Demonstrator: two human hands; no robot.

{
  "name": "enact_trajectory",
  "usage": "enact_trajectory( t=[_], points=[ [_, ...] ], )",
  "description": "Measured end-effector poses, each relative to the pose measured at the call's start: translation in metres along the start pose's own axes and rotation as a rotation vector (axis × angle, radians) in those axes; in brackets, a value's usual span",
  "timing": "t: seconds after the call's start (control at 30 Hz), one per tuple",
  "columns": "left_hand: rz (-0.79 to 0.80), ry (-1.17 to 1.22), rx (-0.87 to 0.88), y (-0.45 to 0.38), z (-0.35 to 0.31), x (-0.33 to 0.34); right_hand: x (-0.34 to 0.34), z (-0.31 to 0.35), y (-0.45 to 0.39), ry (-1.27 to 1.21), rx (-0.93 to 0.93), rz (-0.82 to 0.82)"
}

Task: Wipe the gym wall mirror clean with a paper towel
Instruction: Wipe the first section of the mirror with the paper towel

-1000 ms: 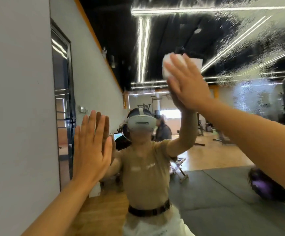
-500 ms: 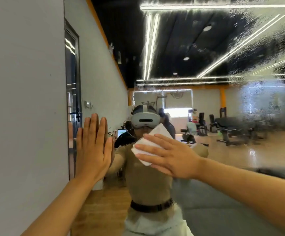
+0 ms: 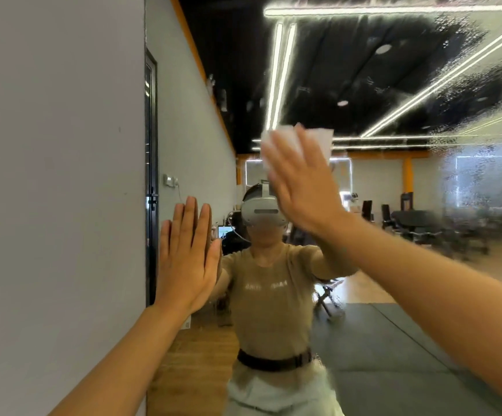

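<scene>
The right hand [image 3: 300, 187] had swept back up from chest height a moment before, its straight fingers pressing the towel [image 3: 318, 139] flat on the mirror [image 3: 393, 70] just above the reflected headset, so I judged the centre strip was getting repeated up-and-down passes. The left hand [image 3: 188, 256] had not moved, flat and empty against the glass by its left edge. Wet streaks remained upper right; no containers were in sight.

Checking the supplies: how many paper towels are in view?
1: the paper towel, under the right hand flat against the mirror. Others may be out of view.
</scene>
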State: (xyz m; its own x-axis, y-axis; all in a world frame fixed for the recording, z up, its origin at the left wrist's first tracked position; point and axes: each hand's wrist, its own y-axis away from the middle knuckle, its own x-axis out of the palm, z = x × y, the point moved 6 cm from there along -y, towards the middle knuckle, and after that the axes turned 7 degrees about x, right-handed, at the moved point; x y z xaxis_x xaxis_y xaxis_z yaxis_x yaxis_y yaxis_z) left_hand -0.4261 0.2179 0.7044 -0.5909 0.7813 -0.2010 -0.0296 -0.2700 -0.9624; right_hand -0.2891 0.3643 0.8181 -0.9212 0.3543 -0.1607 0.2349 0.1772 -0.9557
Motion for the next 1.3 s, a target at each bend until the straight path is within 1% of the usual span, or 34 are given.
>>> enact_trajectory(
  t=[0.07,0.13,0.2,0.3,0.37,0.4,0.47,0.53,0.63,0.67,0.73,0.77,0.83,0.93,1.03,1.1,1.17,1.2,1.23,1.3],
  points=[
    [0.027,0.064,0.014,0.0,0.0,-0.002,0.02,0.03,0.053,-0.013,-0.204,0.086],
    [0.024,0.102,0.03,0.002,0.004,-0.009,0.037,0.05,0.106,0.055,-0.403,0.21],
    [-0.007,0.08,-0.017,0.008,0.018,-0.02,0.041,0.058,0.137,0.106,-0.559,0.283],
    [0.007,0.079,-0.142,0.024,0.052,-0.023,0.035,0.055,0.134,0.135,-0.703,0.28],
    [0.059,0.057,-0.141,0.033,0.07,-0.017,0.029,0.052,0.115,0.146,-0.76,0.261],
    [0.079,0.049,-0.126,0.036,0.075,-0.014,0.027,0.049,0.1,0.153,-0.751,0.246],
    [0.101,0.048,-0.104,0.039,0.081,-0.012,0.02,0.039,0.053,0.186,-0.652,0.183],
    [0.103,0.04,-0.085,0.04,0.082,-0.012,0.008,0.021,-0.004,0.193,-0.459,0.123],
    [0.094,0.05,-0.068,0.042,0.085,-0.012,-0.005,-0.008,-0.067,0.136,-0.09,0.126],
    [0.09,0.055,-0.06,0.042,0.086,-0.012,-0.007,-0.01,-0.075,0.11,-0.005,0.105],
    [0.07,0.054,-0.046,0.042,0.087,-0.012,-0.004,0.001,-0.073,0.095,0.07,0.038],
    [0.061,0.055,-0.039,0.043,0.088,-0.012,0.001,0.01,-0.063,0.078,0.063,0.017],
    [0.054,0.059,-0.029,0.044,0.09,-0.01,0.012,0.033,-0.032,0.022,-0.04,0.021],
    [0.045,0.07,-0.024,0.046,0.091,-0.005,0.03,0.065,0.035,0.001,-0.298,0.138],
    [0.036,0.065,-0.013,0.046,0.092,-0.006,0.041,0.087,0.089,0.074,-0.553,0.242],
    [0.041,0.049,0.009,0.048,0.092,-0.008,0.042,0.089,0.098,0.118,-0.673,0.264],
    [0.038,0.036,0.027,0.049,0.091,-0.008,0.039,0.084,0.089,0.142,-0.767,0.277],
    [0.034,0.033,0.028,0.05,0.091,-0.008,0.038,0.081,0.077,0.142,-0.768,0.275],
    [0.029,0.036,0.026,0.051,0.092,-0.007,0.036,0.077,0.06,0.136,-0.713,0.275],
    [0.013,0.045,0.027,0.052,0.093,-0.006,0.028,0.069,0.012,0.125,-0.518,0.233]
  ],
)
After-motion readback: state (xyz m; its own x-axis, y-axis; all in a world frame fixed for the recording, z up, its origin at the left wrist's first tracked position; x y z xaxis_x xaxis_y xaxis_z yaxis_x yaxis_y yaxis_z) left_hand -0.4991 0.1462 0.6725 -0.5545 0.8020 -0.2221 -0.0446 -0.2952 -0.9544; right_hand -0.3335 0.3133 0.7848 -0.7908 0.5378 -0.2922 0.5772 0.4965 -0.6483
